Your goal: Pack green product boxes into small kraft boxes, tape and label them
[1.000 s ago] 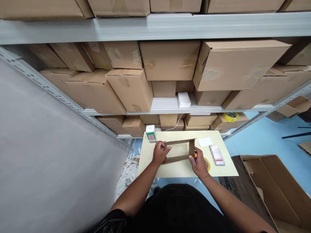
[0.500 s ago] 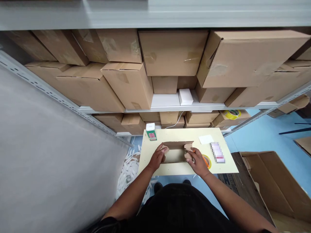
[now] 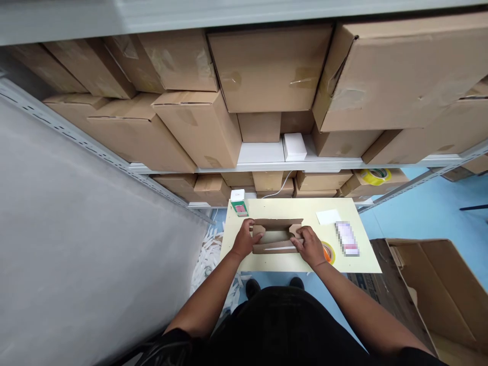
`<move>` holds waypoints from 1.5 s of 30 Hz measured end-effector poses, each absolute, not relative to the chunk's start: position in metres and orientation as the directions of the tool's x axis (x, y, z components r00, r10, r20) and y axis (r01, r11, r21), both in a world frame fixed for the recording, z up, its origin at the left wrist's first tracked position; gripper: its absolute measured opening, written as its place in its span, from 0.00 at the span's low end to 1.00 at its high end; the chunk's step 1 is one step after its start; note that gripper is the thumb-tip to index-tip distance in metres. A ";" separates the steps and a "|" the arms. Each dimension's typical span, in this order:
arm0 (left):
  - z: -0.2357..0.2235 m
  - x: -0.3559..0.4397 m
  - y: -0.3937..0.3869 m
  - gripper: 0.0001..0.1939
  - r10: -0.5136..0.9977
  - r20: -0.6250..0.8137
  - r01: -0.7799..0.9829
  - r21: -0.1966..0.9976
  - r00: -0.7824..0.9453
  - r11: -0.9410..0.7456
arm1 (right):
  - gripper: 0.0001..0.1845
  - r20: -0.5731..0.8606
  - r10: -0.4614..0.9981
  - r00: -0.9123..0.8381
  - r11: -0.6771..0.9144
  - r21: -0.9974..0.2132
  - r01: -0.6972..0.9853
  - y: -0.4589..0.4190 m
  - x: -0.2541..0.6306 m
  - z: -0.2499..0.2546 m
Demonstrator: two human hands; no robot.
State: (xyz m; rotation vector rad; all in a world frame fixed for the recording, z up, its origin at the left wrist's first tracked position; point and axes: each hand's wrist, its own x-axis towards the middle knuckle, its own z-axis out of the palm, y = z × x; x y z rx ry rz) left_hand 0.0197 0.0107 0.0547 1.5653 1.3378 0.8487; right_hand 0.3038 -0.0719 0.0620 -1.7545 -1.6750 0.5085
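A small brown cardboard box (image 3: 276,223) lies on the pale yellow table in front of me, with its long flaps and end flaps spread and its inside showing. My left hand (image 3: 244,240) is closed on the box's left end, thumb over the end flap. At the opposite end, my right hand (image 3: 310,246) grips the right end flap and wall. A tape roll (image 3: 333,253) with orange on it is partly hidden behind my right hand. Behind my left hand stands a green and white carton (image 3: 240,207).
The table (image 3: 267,264) also holds a white sheet (image 3: 328,217) and a blurred-out flat item (image 3: 347,238). Shelves ahead are stacked with cartons (image 3: 272,71). Yellow tape (image 3: 376,176) rests on a lower carton. A large open carton (image 3: 438,284) stands right; paper scraps (image 3: 208,254) lie left.
Both end flaps now lie flatter under my thumbs, and the box's near long flap has come into view. My hands stay at the two ends. The view has shifted slightly.
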 end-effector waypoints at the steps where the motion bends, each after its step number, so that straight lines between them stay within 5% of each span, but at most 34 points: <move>1: 0.053 0.019 0.011 0.27 0.983 -0.044 0.407 0.913 0.177 -0.033 | 0.18 0.159 0.982 0.102 0.033 -0.676 0.736 -0.072 0.304 0.061; 4: 0.054 0.018 0.015 0.26 0.989 -0.061 0.397 0.918 0.135 0.002 | 0.17 0.189 0.977 0.103 0.044 -0.645 0.763 -0.072 0.306 0.056; 9: 0.069 0.011 0.018 0.22 0.966 -0.113 0.142 0.987 0.234 0.081 | 0.22 0.293 0.941 0.167 0.049 -0.607 0.793 -0.065 0.306 0.041; 20: 0.071 0.030 -0.004 0.11 0.988 -0.131 0.246 0.963 0.081 0.107 | 0.33 0.269 0.921 0.283 -0.043 -0.651 0.758 -0.062 0.303 0.033; 31: 0.048 0.034 -0.024 0.18 0.986 0.079 0.434 0.890 0.148 -0.137 | 0.10 0.272 0.950 0.152 0.081 -0.686 0.723 -0.072 0.307 0.045; 39: 0.063 0.054 -0.027 0.05 0.879 0.291 0.651 0.592 0.377 -0.475 | 0.08 0.219 0.957 0.190 0.027 -0.719 0.694 -0.069 0.307 0.040; 45: 0.060 0.053 -0.025 0.07 0.854 0.324 0.662 0.538 0.408 -0.521 | 0.11 0.207 0.964 0.165 0.048 -0.749 0.661 -0.071 0.310 0.045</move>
